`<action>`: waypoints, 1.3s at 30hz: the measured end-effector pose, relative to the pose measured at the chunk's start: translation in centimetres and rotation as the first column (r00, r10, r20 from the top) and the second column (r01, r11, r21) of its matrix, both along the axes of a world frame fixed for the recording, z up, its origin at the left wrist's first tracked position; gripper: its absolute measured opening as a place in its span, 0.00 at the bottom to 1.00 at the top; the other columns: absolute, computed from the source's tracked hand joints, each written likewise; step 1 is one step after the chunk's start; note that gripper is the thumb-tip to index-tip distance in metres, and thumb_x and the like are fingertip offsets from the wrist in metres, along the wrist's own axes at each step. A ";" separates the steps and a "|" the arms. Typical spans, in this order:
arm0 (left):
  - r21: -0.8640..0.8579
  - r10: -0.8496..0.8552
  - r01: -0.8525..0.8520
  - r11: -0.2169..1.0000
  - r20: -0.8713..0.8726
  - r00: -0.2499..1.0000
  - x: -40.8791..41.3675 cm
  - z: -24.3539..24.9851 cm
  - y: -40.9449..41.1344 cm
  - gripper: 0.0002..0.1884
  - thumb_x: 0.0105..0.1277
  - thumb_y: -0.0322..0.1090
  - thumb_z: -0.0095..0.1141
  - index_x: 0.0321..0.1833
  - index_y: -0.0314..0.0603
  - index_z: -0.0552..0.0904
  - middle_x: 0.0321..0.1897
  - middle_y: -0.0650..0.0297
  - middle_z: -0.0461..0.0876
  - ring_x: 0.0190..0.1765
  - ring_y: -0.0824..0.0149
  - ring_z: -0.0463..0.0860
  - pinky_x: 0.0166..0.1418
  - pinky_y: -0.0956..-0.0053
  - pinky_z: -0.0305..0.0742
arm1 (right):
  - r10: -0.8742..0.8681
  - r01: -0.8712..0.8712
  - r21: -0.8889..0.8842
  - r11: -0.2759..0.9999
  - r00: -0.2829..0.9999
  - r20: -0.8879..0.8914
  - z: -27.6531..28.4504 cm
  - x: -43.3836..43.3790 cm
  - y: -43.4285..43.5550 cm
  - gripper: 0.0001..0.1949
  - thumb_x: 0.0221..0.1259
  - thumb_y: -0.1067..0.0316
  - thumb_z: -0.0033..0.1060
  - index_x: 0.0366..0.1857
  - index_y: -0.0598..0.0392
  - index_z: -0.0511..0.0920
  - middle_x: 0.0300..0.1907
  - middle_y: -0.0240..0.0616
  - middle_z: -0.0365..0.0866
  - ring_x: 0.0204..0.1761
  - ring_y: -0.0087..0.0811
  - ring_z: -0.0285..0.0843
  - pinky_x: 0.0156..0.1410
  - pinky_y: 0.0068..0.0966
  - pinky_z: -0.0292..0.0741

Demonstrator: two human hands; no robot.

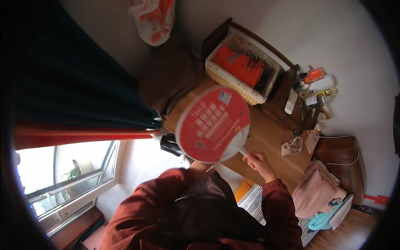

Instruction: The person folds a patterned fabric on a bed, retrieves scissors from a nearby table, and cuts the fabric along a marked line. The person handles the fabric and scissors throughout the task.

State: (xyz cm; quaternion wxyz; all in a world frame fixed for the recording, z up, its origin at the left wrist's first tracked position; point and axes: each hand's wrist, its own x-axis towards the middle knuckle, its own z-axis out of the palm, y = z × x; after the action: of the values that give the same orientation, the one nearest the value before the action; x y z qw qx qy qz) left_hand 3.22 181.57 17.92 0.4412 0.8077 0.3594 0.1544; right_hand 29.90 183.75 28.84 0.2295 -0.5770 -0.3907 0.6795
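Note:
A round red plastic hand fan (209,125) with a white rim and printed writing is held up in front of me. My right hand (259,164) grips its white handle (243,151), the thumb lying along it. Just under the fan's lower edge is my left hand (203,168). Its fingers are hidden behind the fan, so whether it holds anything cannot be seen. Beyond the fan spreads a wooden desk top (272,137), partly covered from view.
A wicker basket (231,86) with an orange-red bag (239,65) stands at the back. Bottles (315,101) crowd a dark wooden cabinet (281,120) at right. A coiled white cable (293,146), pink bedding (322,190), a dark curtain (78,81) and an open window (78,175) surround me.

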 end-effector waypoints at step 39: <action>-0.325 0.601 -0.538 0.778 0.134 0.788 7.0 9.7 24.0 0.15 0.62 0.30 0.54 0.52 0.37 0.73 0.47 0.56 0.75 0.47 0.64 0.78 0.47 0.74 0.75 | -0.727 0.725 -0.117 0.679 0.643 -0.240 -3.8 -0.5 29.9 0.21 0.47 0.69 0.67 0.45 0.64 0.70 0.47 0.45 0.75 0.43 0.33 0.77 0.45 0.28 0.76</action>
State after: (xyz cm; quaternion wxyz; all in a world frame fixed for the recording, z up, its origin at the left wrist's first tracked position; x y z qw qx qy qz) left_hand 10.26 205.61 27.64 0.5172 0.5684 0.5520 0.3236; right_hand 29.39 213.68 25.04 0.5296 -0.5892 -0.0885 0.6037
